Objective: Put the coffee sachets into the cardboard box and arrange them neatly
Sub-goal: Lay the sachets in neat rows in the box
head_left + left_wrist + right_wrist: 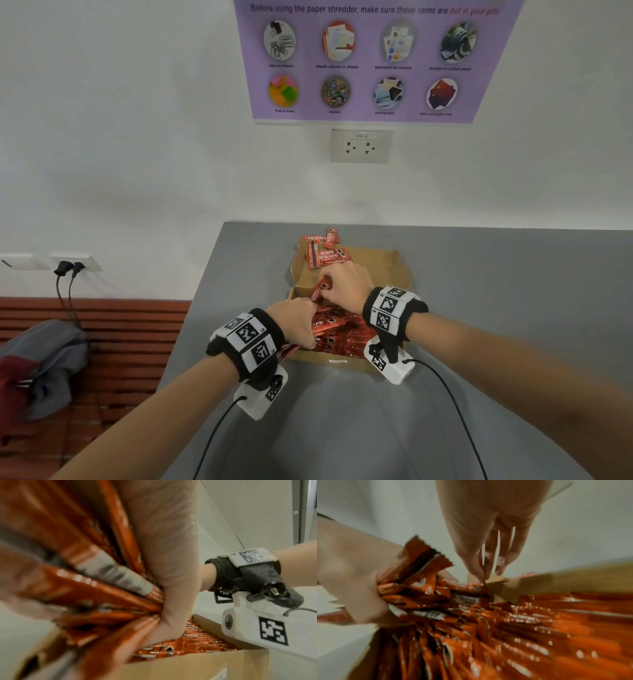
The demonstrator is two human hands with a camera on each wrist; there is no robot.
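An open cardboard box [378,269] lies on the grey table [496,284], packed with rows of red coffee sachets [344,337]. My left hand [296,318] is over the box's left side and grips a fanned bundle of sachets [106,588], seen close in the left wrist view. My right hand [342,286] is just behind it and pinches a single sachet [320,290] between thumb and fingertip [477,568]. Several loose sachets [325,251] lie on the box's far left flap. The box's wall [556,582] and filled rows [539,628] show in the right wrist view.
The table's left edge drops to a red slatted bench [130,329] with a grey and maroon bag [44,359]. Two black plugs [68,267] sit in a low wall socket. Another socket [361,145] and a purple poster [370,58] are on the wall behind.
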